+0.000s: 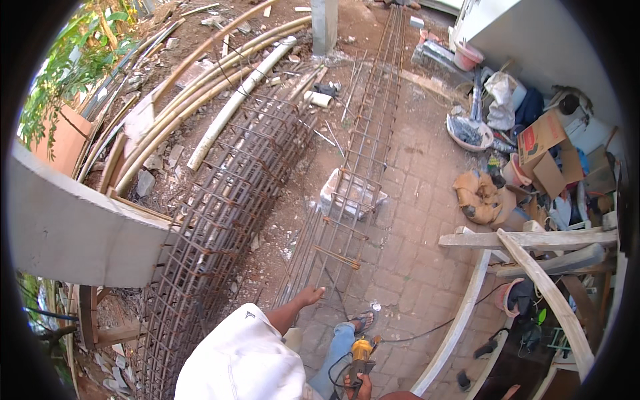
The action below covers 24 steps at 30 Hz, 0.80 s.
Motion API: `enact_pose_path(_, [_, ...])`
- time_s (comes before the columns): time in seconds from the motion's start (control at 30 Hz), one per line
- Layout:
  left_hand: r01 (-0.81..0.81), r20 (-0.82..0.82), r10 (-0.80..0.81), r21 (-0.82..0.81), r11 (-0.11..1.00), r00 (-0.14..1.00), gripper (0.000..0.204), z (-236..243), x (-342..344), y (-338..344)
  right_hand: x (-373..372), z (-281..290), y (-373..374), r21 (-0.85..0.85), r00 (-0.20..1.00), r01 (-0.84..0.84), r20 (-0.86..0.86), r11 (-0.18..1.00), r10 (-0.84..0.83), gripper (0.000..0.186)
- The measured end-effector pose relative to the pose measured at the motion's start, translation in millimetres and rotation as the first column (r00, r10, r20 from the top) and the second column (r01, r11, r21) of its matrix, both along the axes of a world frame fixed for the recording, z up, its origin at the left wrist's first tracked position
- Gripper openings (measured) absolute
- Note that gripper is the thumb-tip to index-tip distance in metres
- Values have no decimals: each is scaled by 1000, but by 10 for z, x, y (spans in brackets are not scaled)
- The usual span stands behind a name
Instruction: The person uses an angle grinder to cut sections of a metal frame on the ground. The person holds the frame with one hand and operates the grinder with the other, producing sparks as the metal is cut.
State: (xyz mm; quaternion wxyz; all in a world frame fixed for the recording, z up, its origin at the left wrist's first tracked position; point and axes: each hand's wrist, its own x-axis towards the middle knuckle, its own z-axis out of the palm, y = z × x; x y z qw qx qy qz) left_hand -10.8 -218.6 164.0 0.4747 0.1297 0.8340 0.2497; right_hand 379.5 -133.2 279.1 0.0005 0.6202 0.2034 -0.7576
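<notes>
In my right hand (361, 387), at the lower edge, is a yellow and dark angle grinder (362, 350), with a cord running off to the right. My left hand (310, 296) reaches forward from a white sleeve (243, 360); its fingers look curled, and what they hold, if anything, is hidden. Close by it lie loose thin steel bars (300, 257). Just ahead stands the near end of a long, narrow rebar cage (360, 167), with a pale block (350, 193) under it. My sandalled foot (363, 323) rests on the paving beside the grinder.
A larger rusty rebar cage (230, 207) lies left, beside a curved concrete piece (87, 227). Bamboo poles (180, 100) and a white pipe (243, 100) lie beyond. Timber pieces (533, 240), a cardboard box (550, 150) and buckets (468, 56) crowd the right. A post (325, 27) stands far ahead.
</notes>
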Motion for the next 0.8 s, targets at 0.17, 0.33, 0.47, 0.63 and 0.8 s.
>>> enact_pose_path(0.17, [-91, -92, 104, 132, 987, 990, 62, 432, 71, -1914, 71, 760, -480, -94, 997, 73, -19, 993, -76, 22])
enact_pose_path(0.33, [-450, 58, 446, 74, 890, 893, 63, 798, -35, -3423, -113, 1589, -733, 237, 968, -104, 248, 966, 44, 35])
enact_pose_path(0.47, [-784, 84, 799, -156, 601, 596, 77, 1149, -325, -3630, -240, 2008, -641, 288, 952, -155, 300, 945, 65, 35])
enact_pose_path(0.63, [-868, 286, 824, 62, 493, 489, 78, 1575, -700, -2799, -499, 2126, -456, 297, 954, -175, 285, 939, 88, 34])
enact_pose_path(0.8, [-743, 358, 687, 29, 669, 632, 62, 1920, -1086, -2035, -844, 2058, -225, 274, 957, -221, 248, 936, 154, 34])
